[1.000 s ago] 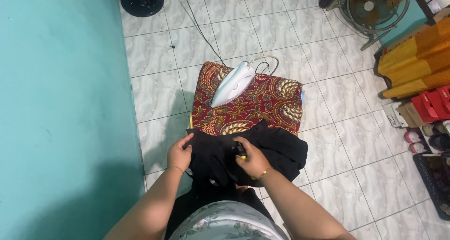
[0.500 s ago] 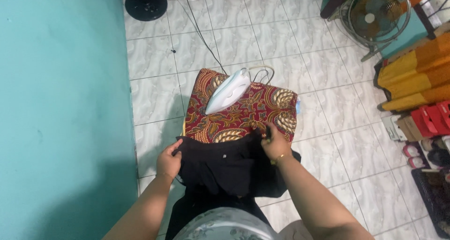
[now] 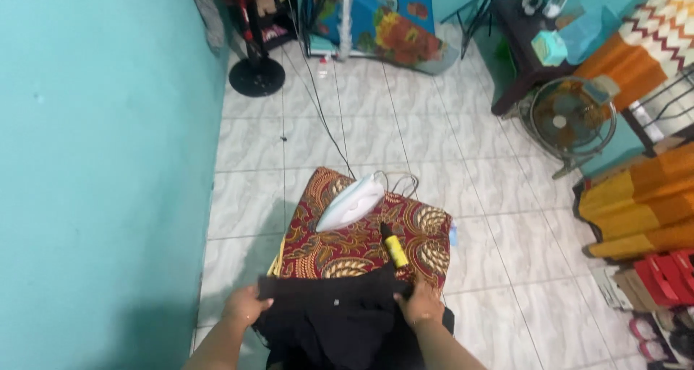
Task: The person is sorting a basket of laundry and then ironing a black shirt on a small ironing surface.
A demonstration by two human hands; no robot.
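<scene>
Head view: both hands at the near edge of a low ironing pad covered in red-and-gold batik cloth [image 3: 361, 243], which lies on the tiled floor [image 3: 506, 269]. Left hand [image 3: 246, 306] pinches the left corner of a black garment [image 3: 340, 319]; right hand [image 3: 419, 306] grips the right corner, fingers closed on the fabric. The garment's top edge is pulled straight between the two hands across the near end of the pad; the rest hangs down toward the person. A white-and-blue electric iron [image 3: 352, 204] rests at the far end of the pad, its cord running away over the tiles. A small yellow-and-black object [image 3: 394, 247], kind unclear, lies on the pad just beyond the right hand.

Judgement: the step in hand looks like spreading the garment flat for pressing. The next move calls for even tension at both corners and for room clear of the iron and the yellow object.

Versus 0.5 s ago: the camera has tilted up, showing more of the room. The yellow object now lies free on the pad.
</scene>
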